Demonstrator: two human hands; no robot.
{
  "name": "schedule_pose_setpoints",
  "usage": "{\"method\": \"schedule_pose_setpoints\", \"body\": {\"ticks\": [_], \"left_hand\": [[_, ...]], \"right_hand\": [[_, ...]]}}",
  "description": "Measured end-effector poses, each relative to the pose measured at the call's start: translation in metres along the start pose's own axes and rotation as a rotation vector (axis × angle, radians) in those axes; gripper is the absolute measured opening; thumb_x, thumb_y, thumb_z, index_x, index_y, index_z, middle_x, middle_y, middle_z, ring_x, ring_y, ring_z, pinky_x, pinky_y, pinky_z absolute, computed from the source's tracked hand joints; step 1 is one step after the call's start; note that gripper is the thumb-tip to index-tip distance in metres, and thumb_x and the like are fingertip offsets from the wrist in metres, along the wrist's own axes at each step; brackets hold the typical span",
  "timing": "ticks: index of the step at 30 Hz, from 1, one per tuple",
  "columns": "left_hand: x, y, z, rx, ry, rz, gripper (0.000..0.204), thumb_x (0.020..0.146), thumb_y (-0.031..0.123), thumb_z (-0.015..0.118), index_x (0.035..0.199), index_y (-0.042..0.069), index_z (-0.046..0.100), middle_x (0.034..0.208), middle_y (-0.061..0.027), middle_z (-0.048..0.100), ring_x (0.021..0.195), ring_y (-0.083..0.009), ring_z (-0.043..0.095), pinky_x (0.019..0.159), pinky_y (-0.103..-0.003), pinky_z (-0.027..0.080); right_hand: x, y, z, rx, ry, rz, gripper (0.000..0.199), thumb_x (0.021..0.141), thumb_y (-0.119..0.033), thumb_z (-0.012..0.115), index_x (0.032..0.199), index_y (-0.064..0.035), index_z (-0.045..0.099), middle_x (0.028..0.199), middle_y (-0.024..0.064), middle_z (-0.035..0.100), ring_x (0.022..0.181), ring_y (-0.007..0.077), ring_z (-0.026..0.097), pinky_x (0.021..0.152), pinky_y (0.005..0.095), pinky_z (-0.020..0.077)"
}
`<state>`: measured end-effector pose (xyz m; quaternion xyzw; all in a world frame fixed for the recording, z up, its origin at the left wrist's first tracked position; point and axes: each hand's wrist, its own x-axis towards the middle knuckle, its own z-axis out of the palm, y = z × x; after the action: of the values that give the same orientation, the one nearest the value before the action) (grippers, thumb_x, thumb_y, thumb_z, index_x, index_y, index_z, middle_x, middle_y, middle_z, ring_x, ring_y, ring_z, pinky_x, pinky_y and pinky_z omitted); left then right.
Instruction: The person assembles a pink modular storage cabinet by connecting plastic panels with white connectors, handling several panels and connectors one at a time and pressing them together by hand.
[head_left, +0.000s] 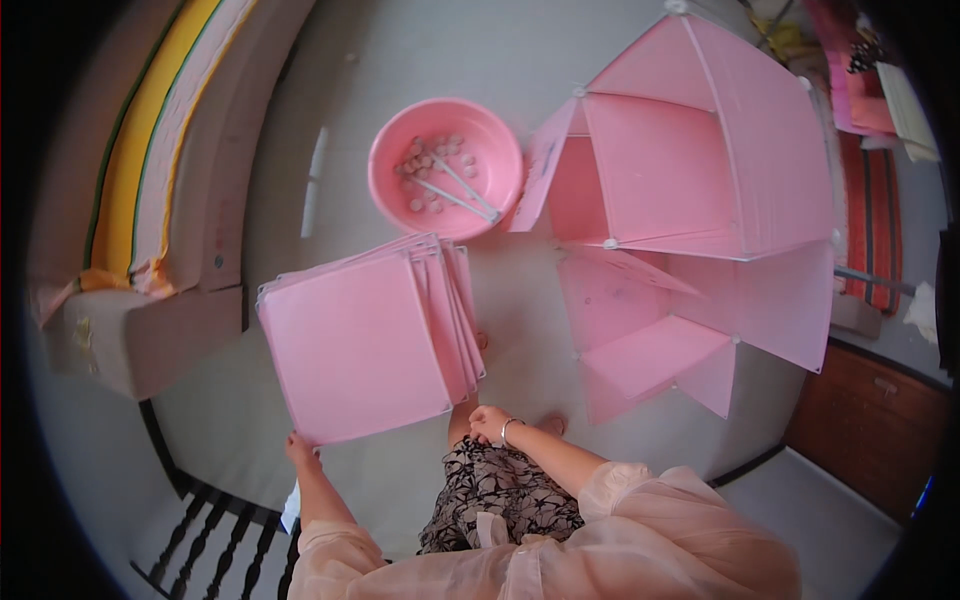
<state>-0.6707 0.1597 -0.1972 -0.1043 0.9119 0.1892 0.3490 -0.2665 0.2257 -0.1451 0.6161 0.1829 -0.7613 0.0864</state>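
Sleeves of sheer peach fabric are filling the bottom edge, with a black-and-white patterned skirt showing between them. The right hand [489, 423] is resting near the knee, fingers curled in together and holding nothing, a thin bracelet [508, 430] sitting on the wrist. The left hand [299, 448] is pinching the near corner of the panel stack [365, 335]; the fingertips are tucked under the edge, so I can't tell how they're spread.

That stack is lying on the pale floor right in front of the person: flat square pink plastic sheets with thin white wire rims, fanned so roughly five or six edges are peeking out on the right side. Exact count is hard to call.

To the right, a half-built pink cube organizer [690, 210] is standing, same smooth panels joined by small round connectors, two compartments clearly showing, its lower panels splaying loose.

Further out, one round pink plastic basin [446, 168] is sitting on the floor, holding about a dozen and a half little pale round connectors plus two whitish rods. They're too small to make out properly.

Far left, a mattress edge [160, 150] with yellow trim is curving away.
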Motion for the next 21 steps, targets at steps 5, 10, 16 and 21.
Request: {"method": "schedule_pose_setpoints", "body": {"ticks": [5,10,16,21], "left_hand": [[0.037,0.026,-0.023,0.074,0.048,0.402,0.031,0.079,0.019,0.043,0.098,-0.006,0.045,0.094,-0.0131,0.052,0.084,-0.0209,0.050,0.074,-0.032,0.039],[-0.065,0.092,0.048,0.351,-0.183,0.762,0.027,0.080,0.020,0.045,0.095,-0.002,0.049,0.089,-0.0133,0.054,0.082,-0.0213,0.051,0.072,-0.031,0.040],[-0.251,0.174,0.174,0.409,-0.593,0.906,0.022,0.081,0.018,0.046,0.088,-0.002,0.053,0.077,-0.0097,0.056,0.070,-0.0165,0.052,0.065,-0.027,0.042],[-0.431,0.200,0.225,0.368,-1.026,0.868,0.023,0.083,0.020,0.043,0.081,0.000,0.053,0.070,-0.0034,0.055,0.060,-0.0089,0.050,0.055,-0.021,0.040]], "right_hand": [[-0.023,-0.012,-0.037,-0.296,0.023,-0.232,0.021,0.079,-0.017,0.041,0.091,-0.0011,0.050,0.070,0.0071,0.060,0.056,0.0124,0.056,0.051,0.0251,0.0443],[-0.108,-0.038,-0.086,-0.186,0.230,-0.395,0.018,0.082,-0.017,0.042,0.089,-0.0028,0.051,0.072,0.0057,0.059,0.058,0.0097,0.056,0.052,0.0214,0.0450],[-0.206,-0.103,-0.249,0.618,0.295,-0.523,0.022,0.083,-0.024,0.043,0.085,-0.0028,0.050,0.069,0.0071,0.057,0.057,0.0124,0.054,0.052,0.0238,0.0451],[-0.239,-0.111,-0.292,0.993,0.102,-0.720,0.028,0.083,-0.029,0.045,0.088,-0.0024,0.050,0.073,0.0082,0.057,0.061,0.0142,0.055,0.054,0.0252,0.0461]]}}
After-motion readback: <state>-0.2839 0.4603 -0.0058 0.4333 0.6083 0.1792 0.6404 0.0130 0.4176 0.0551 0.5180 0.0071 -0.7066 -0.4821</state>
